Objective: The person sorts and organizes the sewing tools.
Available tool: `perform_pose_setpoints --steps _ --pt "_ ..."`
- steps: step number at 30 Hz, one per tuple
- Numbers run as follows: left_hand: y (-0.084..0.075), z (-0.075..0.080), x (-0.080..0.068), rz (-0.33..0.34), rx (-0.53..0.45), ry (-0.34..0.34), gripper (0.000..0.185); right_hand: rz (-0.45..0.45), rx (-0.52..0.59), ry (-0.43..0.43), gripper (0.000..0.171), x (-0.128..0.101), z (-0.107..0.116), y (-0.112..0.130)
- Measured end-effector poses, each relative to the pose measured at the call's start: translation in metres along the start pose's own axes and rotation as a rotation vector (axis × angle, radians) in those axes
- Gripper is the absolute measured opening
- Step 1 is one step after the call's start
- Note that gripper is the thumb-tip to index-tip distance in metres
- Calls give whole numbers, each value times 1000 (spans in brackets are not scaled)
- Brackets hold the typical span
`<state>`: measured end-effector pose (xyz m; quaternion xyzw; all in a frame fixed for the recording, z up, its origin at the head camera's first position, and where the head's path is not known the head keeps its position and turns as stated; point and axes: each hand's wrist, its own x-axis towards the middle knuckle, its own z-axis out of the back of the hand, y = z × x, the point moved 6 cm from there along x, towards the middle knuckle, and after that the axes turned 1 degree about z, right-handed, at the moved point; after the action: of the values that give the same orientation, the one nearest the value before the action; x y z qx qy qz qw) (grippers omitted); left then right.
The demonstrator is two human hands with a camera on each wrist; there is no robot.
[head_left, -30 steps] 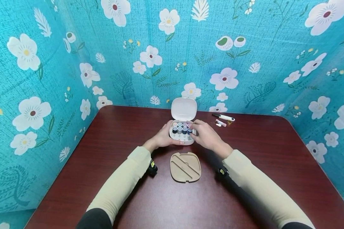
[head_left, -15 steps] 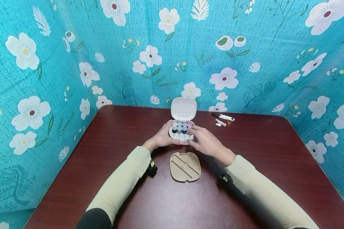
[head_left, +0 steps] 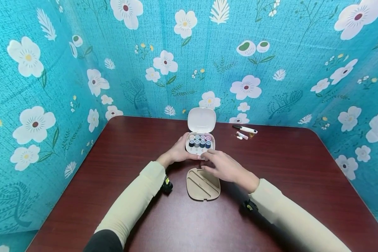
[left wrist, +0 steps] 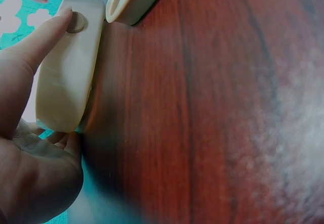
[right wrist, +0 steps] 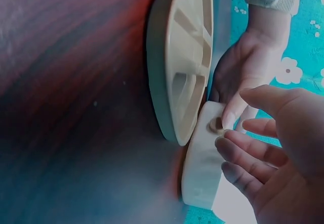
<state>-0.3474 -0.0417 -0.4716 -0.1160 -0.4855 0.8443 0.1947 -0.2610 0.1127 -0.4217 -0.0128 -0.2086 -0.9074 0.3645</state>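
A small white sewing box [head_left: 200, 144] stands open on the dark red table [head_left: 129, 147], its lid [head_left: 201, 120] upright and several thread spools inside. My left hand [head_left: 179, 152] grips the box's left front corner. In the left wrist view the left hand's thumb [left wrist: 38, 37] lies along the box [left wrist: 68, 70] by a round catch. My right hand [head_left: 222, 165] hovers with relaxed, spread fingers just before the box, over the far edge of a beige grooved tray [head_left: 203, 183]. The right wrist view shows the right hand's fingers [right wrist: 243, 150] close to the box front [right wrist: 202, 171], holding nothing, with the tray [right wrist: 185, 57] beside them.
A black-and-white snipper [head_left: 245, 129] and a small pink-and-white tube [head_left: 242, 135] lie at the back right of the table. Teal floral cloth walls [head_left: 271, 70] close in the back and both sides. Bare tabletop stretches left and right of my arms.
My right hand has drawn back from the box's right side toward me and now hangs over the tray's far edge. The left hand and the box have stayed put.
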Motion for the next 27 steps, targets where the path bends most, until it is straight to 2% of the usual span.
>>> perform_pose_setpoints --steps 7,16,27 --pt "-1 0 -1 -11 -6 -4 107 19 37 75 27 -6 -13 9" --pt "0 1 0 11 1 -15 107 -41 -55 164 32 -13 -26 18" --pt "-1 0 0 3 9 -29 106 -80 -164 191 37 -17 -32 29"
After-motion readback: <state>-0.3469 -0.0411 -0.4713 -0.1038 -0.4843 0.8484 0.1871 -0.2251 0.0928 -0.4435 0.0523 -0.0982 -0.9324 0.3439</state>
